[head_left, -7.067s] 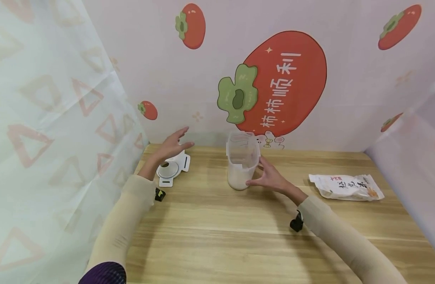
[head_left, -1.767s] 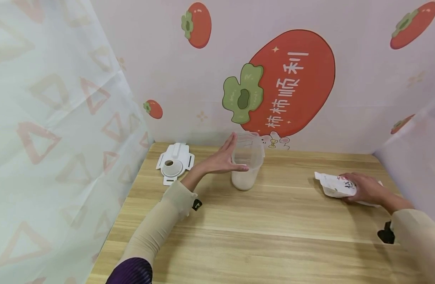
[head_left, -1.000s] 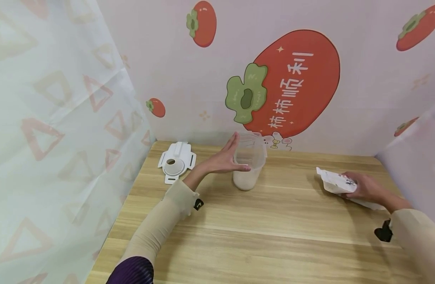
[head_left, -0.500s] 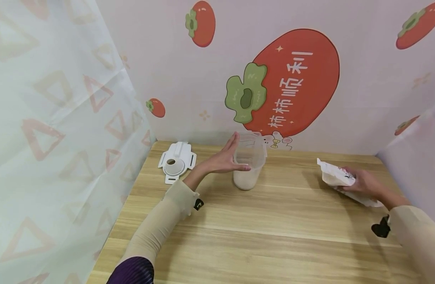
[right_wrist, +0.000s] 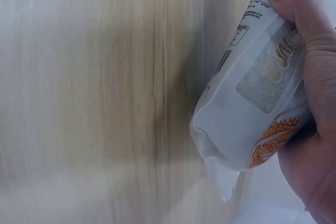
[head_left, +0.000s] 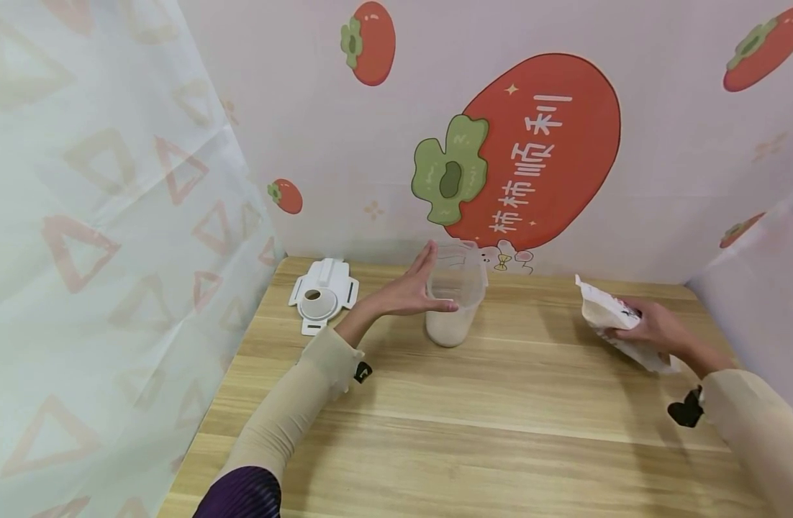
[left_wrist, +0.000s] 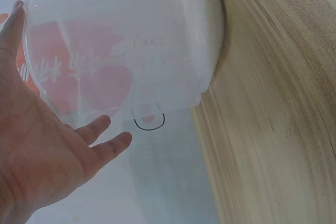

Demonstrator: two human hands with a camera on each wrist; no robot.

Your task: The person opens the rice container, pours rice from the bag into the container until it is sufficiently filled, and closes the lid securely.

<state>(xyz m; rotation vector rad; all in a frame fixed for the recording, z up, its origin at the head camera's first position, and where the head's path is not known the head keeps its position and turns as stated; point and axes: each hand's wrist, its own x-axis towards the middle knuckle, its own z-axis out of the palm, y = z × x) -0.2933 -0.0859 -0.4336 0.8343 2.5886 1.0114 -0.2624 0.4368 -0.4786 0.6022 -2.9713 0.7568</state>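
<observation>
lid point(head_left: 322, 296) left of container point(head_left: 455, 302), bag point(head_left: 613, 322) at right, on table point(head_left: 487, 424)

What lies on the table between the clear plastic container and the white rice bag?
Nothing: in the head view, only bare wooden table separates clear plastic container from white rice bag.

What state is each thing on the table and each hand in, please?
Container: upright, open, white grains at the bottom.
Lid: off, flat on the table.
Bag: held, one end tilted up.
Left hand: fingers straight, against the container.
Right hand: grips the bag.
</observation>
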